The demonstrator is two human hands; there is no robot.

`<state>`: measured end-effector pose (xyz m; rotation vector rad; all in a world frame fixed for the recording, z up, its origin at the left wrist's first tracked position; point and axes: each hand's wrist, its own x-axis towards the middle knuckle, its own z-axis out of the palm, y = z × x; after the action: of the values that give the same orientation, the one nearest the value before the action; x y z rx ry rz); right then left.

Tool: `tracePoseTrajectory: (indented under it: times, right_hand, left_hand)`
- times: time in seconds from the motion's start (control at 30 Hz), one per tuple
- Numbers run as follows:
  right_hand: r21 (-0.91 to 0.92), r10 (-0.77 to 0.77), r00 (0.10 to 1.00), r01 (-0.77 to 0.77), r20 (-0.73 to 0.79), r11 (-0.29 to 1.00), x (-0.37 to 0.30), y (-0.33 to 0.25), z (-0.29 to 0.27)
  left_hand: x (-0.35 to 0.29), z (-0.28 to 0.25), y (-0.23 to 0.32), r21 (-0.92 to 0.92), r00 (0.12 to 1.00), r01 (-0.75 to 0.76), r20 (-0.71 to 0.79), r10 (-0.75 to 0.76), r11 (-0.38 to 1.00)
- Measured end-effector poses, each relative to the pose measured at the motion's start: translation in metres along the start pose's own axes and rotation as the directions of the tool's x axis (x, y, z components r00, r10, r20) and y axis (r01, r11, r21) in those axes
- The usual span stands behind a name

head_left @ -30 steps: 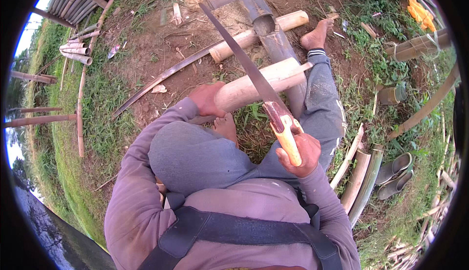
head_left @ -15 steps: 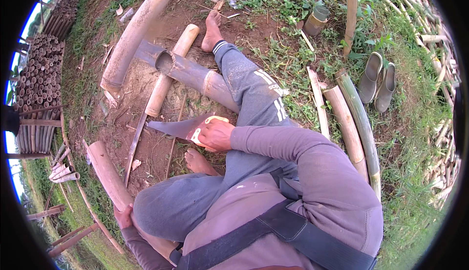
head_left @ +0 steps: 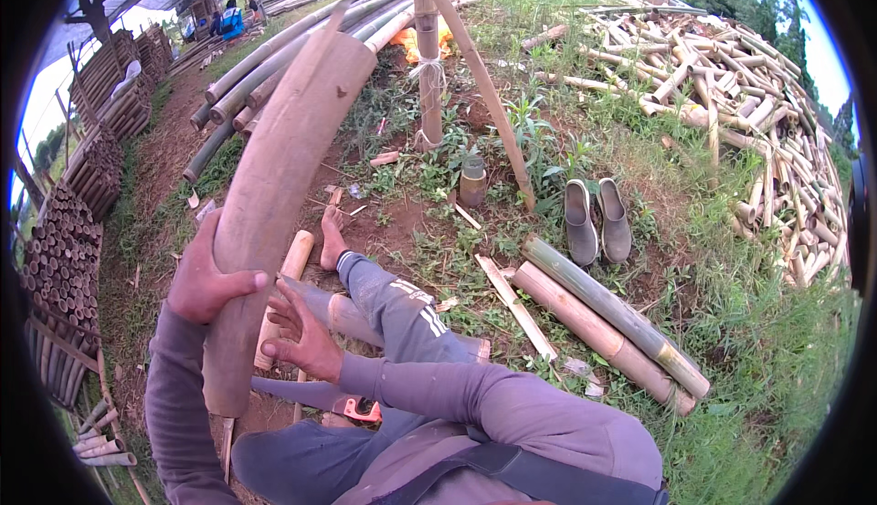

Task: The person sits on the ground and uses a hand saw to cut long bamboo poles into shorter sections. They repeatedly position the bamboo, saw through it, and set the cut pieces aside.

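Note:
My left hand (head_left: 208,278) is wrapped round a thick cut bamboo section (head_left: 292,131), raised and tilted away from me, with a splintered strip at its far end. My right hand (head_left: 309,339) is beside the section's right edge, fingers apart and gripping nothing; whether the fingertips touch the bamboo I cannot tell. Below that hand lies a handsaw (head_left: 363,410), its orange-and-white handle near my legs and its blade partly hidden. A greyish bamboo pole (head_left: 343,315) rests across a paler bamboo piece (head_left: 299,254) by my outstretched leg.
To the right lie two bamboo lengths (head_left: 607,331) and a split strip (head_left: 516,309). Grey shoes (head_left: 598,222) stand beyond them, near a leaning pole (head_left: 484,85). Long poles (head_left: 274,57) lie ahead; a bamboo heap (head_left: 731,103) is far right, and stacked bamboo (head_left: 64,240) at left.
My right hand has let go of the saw and moved over to the bamboo section. My left hand has lifted that section up from beside my left leg. The view has tilted upward.

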<state>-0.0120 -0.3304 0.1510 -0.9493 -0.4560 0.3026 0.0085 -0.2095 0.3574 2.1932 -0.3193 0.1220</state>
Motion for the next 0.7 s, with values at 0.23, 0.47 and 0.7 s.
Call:
tracePoseTrajectory:
  times: [0.23, 0.47, 0.7]
  right_hand:
    - [0.259, -0.074, 0.797, 0.281, -0.6, 0.924, -0.066, -0.046, -0.094]
    - [-0.053, -0.332, 0.394, 0.574, -0.857, 0.817, -0.198, -0.238, -0.268]
    - [-0.918, -0.767, -0.571, -0.057, -0.293, 0.393, -0.432, -0.767, -0.315]
  left_hand:
    - [0.044, 0.152, -0.037, 0.005, 0.915, -0.049, 0.401, 0.043, 0.999]
    - [0.063, 0.02, -0.185, 0.318, 0.952, 0.191, 0.169, -0.254, 0.929]
    - [-0.084, -0.214, -0.317, 0.383, 0.83, 0.3, -0.556, -0.041, 0.874]
